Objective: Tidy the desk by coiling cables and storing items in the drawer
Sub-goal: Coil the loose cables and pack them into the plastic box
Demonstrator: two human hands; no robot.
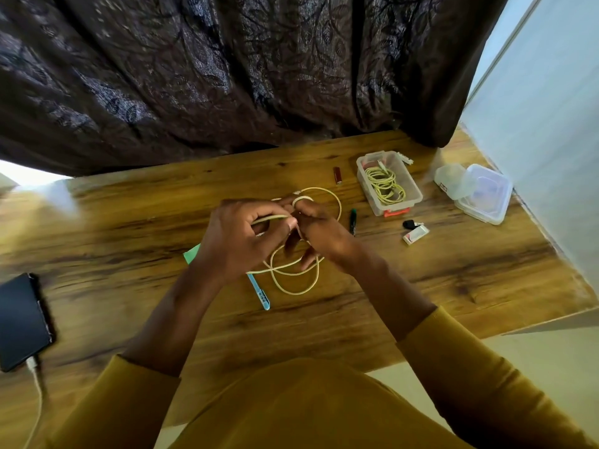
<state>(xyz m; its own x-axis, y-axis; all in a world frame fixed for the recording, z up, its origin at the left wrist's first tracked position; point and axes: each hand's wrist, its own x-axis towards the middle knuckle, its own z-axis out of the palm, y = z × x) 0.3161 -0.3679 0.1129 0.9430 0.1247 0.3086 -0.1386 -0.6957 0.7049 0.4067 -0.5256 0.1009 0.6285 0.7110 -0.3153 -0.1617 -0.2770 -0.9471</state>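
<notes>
Over the middle of the wooden desk (136, 241), both hands meet above a loose cream cable (293, 280). The left hand (246, 236) has its fingers curled around a stretch of the cable, which runs across its palm toward the thumb. The right hand (319, 230) pinches the same cable close to the left fingertips, its fingers bent inward; exactly which fingers hold the strand I cannot tell. From the hands the cable drops in 2 or so slack loops onto the desk below the wrists, and another loop arcs beyond the knuckles toward the far edge.

Under the left wrist lies a light blue pen (259, 293), partly hidden, beside a green slip of paper (191, 254). Just right of the right hand sits a dark green marker (352, 220). Farther back a small dark red lighter-shaped object (337, 175) lies alone. To its right stands a clear plastic box (411, 192) with a red clip, holding a coiled yellow-green cable (384, 184). Near the right edge rests a clear lidded container (486, 197), and in front of the box lie a small black item (409, 224) and a white-and-red one (416, 234), touching. At the left edge a dark phone (21, 322) lies flat with a white lead (37, 393) plugged in. Mustard sleeves (486, 367) cover both forearms, and a dark patterned curtain (227, 76) hangs behind the desk.
</notes>
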